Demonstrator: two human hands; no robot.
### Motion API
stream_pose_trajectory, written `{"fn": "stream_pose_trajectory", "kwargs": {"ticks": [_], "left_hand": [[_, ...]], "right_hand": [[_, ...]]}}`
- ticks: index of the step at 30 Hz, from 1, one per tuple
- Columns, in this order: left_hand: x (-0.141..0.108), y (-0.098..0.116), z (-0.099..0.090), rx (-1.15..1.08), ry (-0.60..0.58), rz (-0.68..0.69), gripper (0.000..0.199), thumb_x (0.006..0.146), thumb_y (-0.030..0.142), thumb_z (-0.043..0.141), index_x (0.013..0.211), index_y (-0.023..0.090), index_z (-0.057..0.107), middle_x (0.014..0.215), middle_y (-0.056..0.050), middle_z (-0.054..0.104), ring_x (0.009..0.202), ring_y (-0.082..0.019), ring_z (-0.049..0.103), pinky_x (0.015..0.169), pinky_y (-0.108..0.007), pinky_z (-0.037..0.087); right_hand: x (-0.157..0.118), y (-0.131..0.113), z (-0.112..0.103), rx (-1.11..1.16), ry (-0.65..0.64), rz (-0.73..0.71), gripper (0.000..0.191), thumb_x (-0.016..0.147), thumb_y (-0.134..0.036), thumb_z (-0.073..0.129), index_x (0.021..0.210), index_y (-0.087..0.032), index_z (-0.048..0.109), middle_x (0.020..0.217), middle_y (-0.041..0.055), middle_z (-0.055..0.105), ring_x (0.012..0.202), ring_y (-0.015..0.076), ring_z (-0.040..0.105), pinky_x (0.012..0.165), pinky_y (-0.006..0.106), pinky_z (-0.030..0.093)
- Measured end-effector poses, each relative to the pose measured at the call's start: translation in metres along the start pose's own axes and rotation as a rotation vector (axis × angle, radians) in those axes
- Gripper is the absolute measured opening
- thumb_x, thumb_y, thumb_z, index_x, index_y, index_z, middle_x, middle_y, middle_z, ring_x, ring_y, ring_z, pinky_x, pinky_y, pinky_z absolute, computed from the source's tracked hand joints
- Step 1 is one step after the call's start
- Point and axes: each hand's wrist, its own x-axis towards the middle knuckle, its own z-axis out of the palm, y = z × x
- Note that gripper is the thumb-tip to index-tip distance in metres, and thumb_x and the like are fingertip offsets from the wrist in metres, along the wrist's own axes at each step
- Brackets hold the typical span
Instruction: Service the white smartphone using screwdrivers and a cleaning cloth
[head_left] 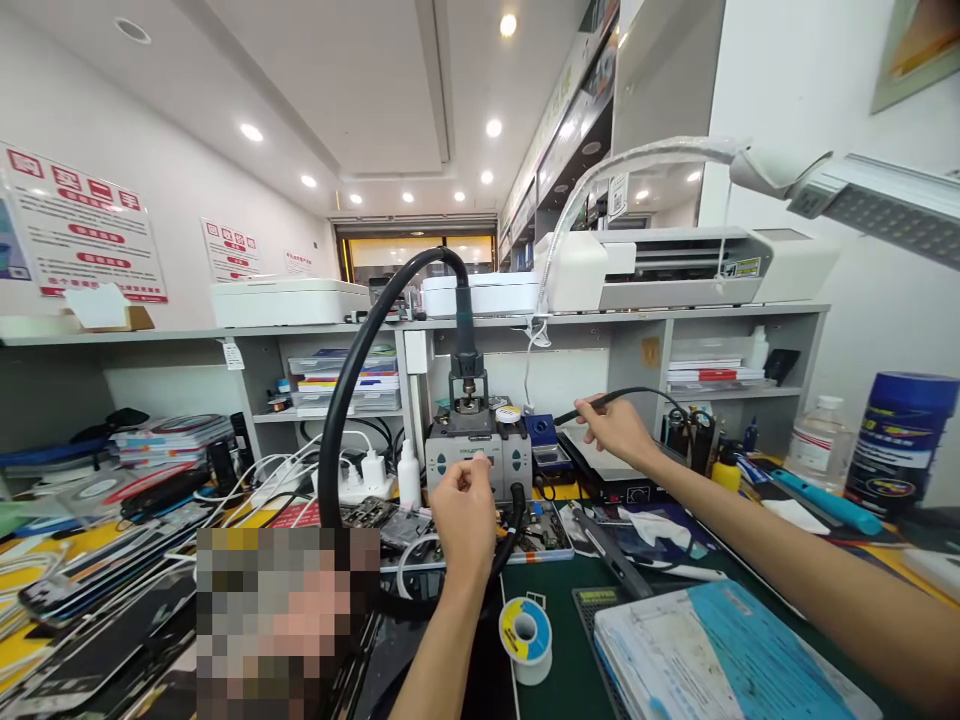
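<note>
The fingers of my left hand [465, 510] are pressed together in front of the grey rework station [480, 455]; what they hold, if anything, is too small to make out. A black hot air handle [466, 325] stands upright in the holder on top of the station, its thick black hose [346, 410] looping down to the left. Farther right, my right hand [616, 428] is closed on a thin black soldering iron handle [589, 405], just beside a small blue box [540, 430]. Its cable curves to the right.
A solder spool [526, 640] stands on the green mat [555, 690]. Right of it lies a blue and white package [727, 650]. White cables and phone parts cover the left side. A lamp [885, 205] hangs over the right. A bottle [409, 475] stands left of the station.
</note>
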Motion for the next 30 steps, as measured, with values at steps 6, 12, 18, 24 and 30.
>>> {"fn": "stream_pose_trajectory", "kwargs": {"ticks": [6,12,18,24,30], "left_hand": [[-0.002,0.001,-0.002,0.034,-0.002,0.031,0.042,0.087,0.052,0.062,0.061,0.020,0.053,0.047,0.009,0.031,0.047,-0.010,0.029,0.050,-0.025,0.026],[-0.005,0.004,0.000,0.064,-0.072,0.087,0.047,0.092,0.046,0.057,0.056,0.022,0.037,0.052,0.008,0.030,0.052,-0.010,0.030,0.054,-0.025,0.029],[-0.006,0.005,0.002,0.070,-0.152,0.122,0.019,0.089,0.037,0.061,0.087,0.019,0.062,0.065,0.004,0.054,0.057,-0.013,0.049,0.055,-0.025,0.038],[-0.009,0.006,0.004,0.082,-0.185,0.143,0.029,0.088,0.041,0.063,0.071,0.017,0.064,0.057,0.002,0.055,0.050,-0.012,0.043,0.048,-0.024,0.032],[-0.011,0.003,0.005,0.139,-0.169,0.233,0.053,0.089,0.043,0.063,0.051,0.022,0.033,0.050,0.007,0.031,0.052,-0.010,0.030,0.052,-0.025,0.028]], "right_hand": [[0.018,-0.006,0.030,-0.166,-0.065,-0.039,0.031,0.098,-0.035,0.063,0.123,-0.017,0.062,0.123,0.0088,0.065,0.102,0.0239,0.067,0.087,0.044,0.058],[0.032,-0.005,0.047,-0.266,-0.121,-0.016,0.031,0.098,-0.034,0.063,0.124,-0.017,0.062,0.125,0.0091,0.064,0.104,0.0242,0.066,0.088,0.044,0.057],[0.031,0.001,0.055,-0.251,-0.165,0.053,0.031,0.099,-0.035,0.062,0.125,-0.018,0.061,0.124,0.0089,0.064,0.102,0.0232,0.067,0.086,0.043,0.058],[0.000,0.009,0.051,-0.189,-0.217,0.106,0.031,0.099,-0.035,0.061,0.124,-0.018,0.061,0.123,0.0087,0.065,0.099,0.0223,0.067,0.084,0.041,0.059],[-0.065,0.007,0.022,-0.149,-0.300,0.040,0.026,0.099,-0.037,0.061,0.113,-0.015,0.065,0.105,0.0054,0.069,0.084,0.0176,0.069,0.073,0.035,0.059]]}}
